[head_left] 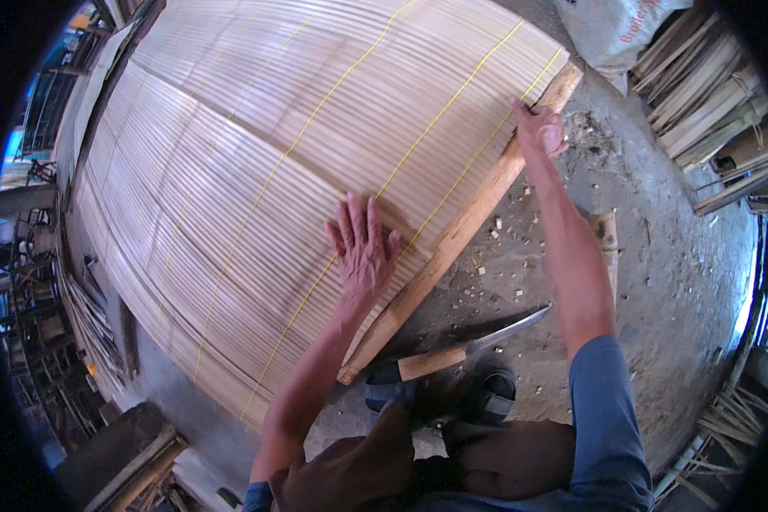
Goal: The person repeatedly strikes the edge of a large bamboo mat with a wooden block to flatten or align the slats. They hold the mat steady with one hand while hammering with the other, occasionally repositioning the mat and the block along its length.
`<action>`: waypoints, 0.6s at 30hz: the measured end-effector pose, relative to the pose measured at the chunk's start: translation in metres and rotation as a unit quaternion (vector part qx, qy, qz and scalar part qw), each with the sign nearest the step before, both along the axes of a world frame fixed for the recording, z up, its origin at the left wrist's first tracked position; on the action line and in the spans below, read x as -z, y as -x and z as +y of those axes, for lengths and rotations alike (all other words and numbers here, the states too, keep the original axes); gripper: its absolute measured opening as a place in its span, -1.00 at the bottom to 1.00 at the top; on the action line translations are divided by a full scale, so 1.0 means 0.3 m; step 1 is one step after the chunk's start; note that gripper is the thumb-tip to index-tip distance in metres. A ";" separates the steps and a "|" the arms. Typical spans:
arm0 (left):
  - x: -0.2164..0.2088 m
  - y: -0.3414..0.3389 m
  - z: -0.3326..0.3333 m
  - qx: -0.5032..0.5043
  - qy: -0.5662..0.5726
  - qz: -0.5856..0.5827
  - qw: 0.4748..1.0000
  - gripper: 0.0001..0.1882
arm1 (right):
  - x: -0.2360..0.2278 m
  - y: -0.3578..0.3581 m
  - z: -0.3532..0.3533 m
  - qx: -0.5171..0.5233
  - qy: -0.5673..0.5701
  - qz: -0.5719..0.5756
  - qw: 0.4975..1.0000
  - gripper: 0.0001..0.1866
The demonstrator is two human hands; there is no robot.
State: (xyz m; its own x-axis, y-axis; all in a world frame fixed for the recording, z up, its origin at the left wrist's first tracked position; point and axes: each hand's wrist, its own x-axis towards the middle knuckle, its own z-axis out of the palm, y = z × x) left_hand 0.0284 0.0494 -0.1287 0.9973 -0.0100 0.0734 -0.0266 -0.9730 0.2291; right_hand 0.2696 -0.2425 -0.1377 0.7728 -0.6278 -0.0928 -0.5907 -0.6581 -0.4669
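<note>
A large mat of thin pale slats (256, 136), bound with several yellow cords, spreads before me over a wooden beam (452, 256) that shows along its right edge. My left hand (363, 247) lies flat on the slats near that edge, fingers stretched and slightly apart, holding nothing. Farther up, my right hand (539, 130) is closed over the beam; its thumb rests on the mat's border and its fingers curl down the outer side. The fingertips are partly hidden. A raised fold or overlapping edge crosses the mat beyond my left hand.
On the floor by my feet lies a long knife (431, 363) with a wooden handle, its blade pointing right. Small wood chips (497, 224) are scattered around. Bundled strips (704, 102) and a white sack (616, 32) stand at the far right. A dark block (115, 452) sits lower left.
</note>
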 end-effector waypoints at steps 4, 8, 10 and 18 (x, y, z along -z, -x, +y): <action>-0.030 0.024 -0.010 -0.012 0.017 0.031 0.999 -0.22 | -0.001 -0.045 0.015 -0.015 0.020 0.065 0.998 -0.28; -0.046 0.001 -0.045 -0.010 0.048 0.005 0.999 -0.21 | 0.074 -0.041 -0.145 -0.031 0.039 -0.016 0.999 -0.35; -0.045 0.008 -0.015 0.000 0.041 -0.026 0.999 -0.22 | 0.122 0.029 -0.117 -0.050 0.110 -0.096 0.988 -0.50; -0.068 0.073 0.064 0.035 0.085 -0.010 0.996 -0.31 | 0.063 0.493 -0.053 -0.333 -0.007 -0.213 0.919 -0.62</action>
State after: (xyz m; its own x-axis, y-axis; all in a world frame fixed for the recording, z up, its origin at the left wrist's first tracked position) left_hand 0.0064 0.0687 -0.1082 0.9928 -0.0660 0.0995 -0.0999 -0.9158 0.3889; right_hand 0.1218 -0.2583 -0.1566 0.9533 -0.0047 0.3021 0.1778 -0.7997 -0.5734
